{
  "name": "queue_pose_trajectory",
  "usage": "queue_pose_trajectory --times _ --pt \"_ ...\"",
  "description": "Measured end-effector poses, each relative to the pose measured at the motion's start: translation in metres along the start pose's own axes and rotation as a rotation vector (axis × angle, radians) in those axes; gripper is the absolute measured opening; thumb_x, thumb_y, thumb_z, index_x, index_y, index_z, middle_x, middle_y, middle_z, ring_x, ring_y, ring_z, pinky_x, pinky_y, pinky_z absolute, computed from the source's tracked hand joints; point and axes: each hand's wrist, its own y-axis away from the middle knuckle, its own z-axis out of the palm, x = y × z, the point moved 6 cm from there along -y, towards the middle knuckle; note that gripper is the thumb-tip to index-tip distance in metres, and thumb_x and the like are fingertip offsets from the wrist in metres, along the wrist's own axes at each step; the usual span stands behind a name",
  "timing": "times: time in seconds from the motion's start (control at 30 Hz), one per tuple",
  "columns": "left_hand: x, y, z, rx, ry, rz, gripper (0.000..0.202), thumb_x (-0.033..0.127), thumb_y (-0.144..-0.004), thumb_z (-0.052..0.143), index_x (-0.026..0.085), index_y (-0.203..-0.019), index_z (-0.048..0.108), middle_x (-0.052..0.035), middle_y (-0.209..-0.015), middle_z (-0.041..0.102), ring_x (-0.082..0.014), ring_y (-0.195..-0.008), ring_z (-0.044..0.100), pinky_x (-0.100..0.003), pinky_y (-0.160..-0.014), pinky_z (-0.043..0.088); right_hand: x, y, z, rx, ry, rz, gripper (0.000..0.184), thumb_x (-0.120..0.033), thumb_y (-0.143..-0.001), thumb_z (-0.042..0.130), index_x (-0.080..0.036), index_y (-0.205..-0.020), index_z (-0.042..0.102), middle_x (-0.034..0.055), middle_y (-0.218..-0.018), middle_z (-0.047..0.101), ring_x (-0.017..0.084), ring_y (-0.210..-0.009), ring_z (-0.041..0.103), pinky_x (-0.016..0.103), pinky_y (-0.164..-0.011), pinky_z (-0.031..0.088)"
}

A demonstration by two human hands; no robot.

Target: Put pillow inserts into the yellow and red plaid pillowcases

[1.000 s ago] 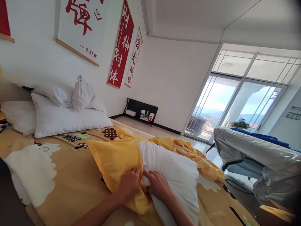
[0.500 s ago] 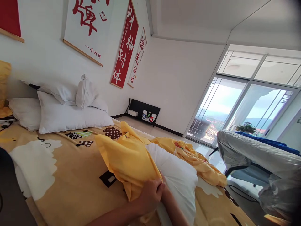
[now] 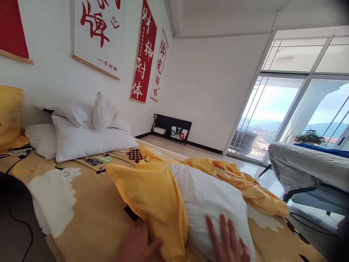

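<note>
A white pillow (image 3: 215, 196) lies on the bed with its far-left end inside a yellow pillowcase (image 3: 163, 203). My right hand (image 3: 229, 240) rests on the bare white part of the pillow, its fingers spread. Slightly blurred, my left hand (image 3: 139, 242) is at the near left edge of the pillowcase. Its thumb lies over the yellow cloth, apart from the forefinger; the other fingers are hard to make out.
The bed has a tan patterned cover (image 3: 95, 203). White pillows (image 3: 95, 140) are piled by the wall. Crumpled yellow cloth (image 3: 245, 182) lies beyond the pillow. To the right stand a plastic-covered table (image 3: 305, 160) and a chair (image 3: 321, 196). A black cable (image 3: 29, 229) is at the left.
My hands were together, gripping the pillowcase's opening edge. Now they have parted: the right lies flat on the pillow, the left at the case's left side. The view has shifted slightly.
</note>
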Motion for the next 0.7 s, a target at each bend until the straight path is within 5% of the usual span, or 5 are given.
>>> queue_pose_trajectory --times 0.23,0.37,0.53,0.63,0.7 --pt "0.028 -0.041 0.021 0.06 0.147 0.116 0.035 0.027 -0.095 0.034 0.014 -0.1 0.067 -0.0135 -0.107 0.07 -0.0243 -0.099 0.064 -0.031 -0.083 0.044 0.021 -0.029 0.01 -0.079 -0.066 -0.188 0.088 0.001 -0.08 0.033 -0.032 -0.153 -0.001 0.0081 -0.105 0.067 0.026 -0.091 0.062 0.04 -0.081 0.051" --pt "0.056 -0.036 0.026 0.023 0.202 0.2 0.04 0.026 -0.096 0.029 0.016 -0.098 0.068 -0.0139 -0.101 0.072 -0.0263 -0.093 0.066 -0.033 -0.078 0.045 0.002 -0.06 0.017 -0.168 -0.198 -0.244 0.089 0.004 -0.07 0.038 -0.034 -0.149 0.027 0.0021 -0.09 0.066 0.022 -0.086 0.061 0.029 -0.069 0.052" --pt "0.106 -0.03 0.022 0.008 0.294 0.237 0.034 0.018 -0.085 0.039 0.013 -0.104 0.067 -0.0172 -0.104 0.071 -0.0306 -0.095 0.066 -0.037 -0.078 0.046 -0.047 -0.113 0.009 -0.349 -0.351 -0.22 0.041 -0.006 -0.081 0.047 -0.026 -0.111 0.066 0.0033 -0.092 0.065 0.018 -0.086 0.062 0.024 -0.069 0.047" --pt "0.115 -0.035 0.039 -0.028 0.361 0.324 0.03 0.021 -0.083 0.042 0.017 -0.097 0.069 -0.0155 -0.1 0.072 -0.0307 -0.091 0.066 -0.038 -0.075 0.046 -0.062 -0.131 0.013 -0.419 -0.335 -0.256 0.027 -0.009 -0.086 0.046 -0.023 -0.087 0.069 0.0034 -0.09 0.065 0.017 -0.086 0.062 0.024 -0.068 0.045" --pt "0.109 -0.04 0.064 -0.13 0.41 0.358 0.023 0.027 -0.081 0.048 0.022 -0.088 0.069 -0.0124 -0.092 0.071 -0.0302 -0.086 0.066 -0.039 -0.071 0.046 -0.061 -0.126 0.026 -0.466 -0.305 -0.317 0.026 -0.009 -0.085 0.047 -0.022 -0.088 0.069 0.0045 -0.097 0.066 0.019 -0.09 0.062 0.026 -0.069 0.046"
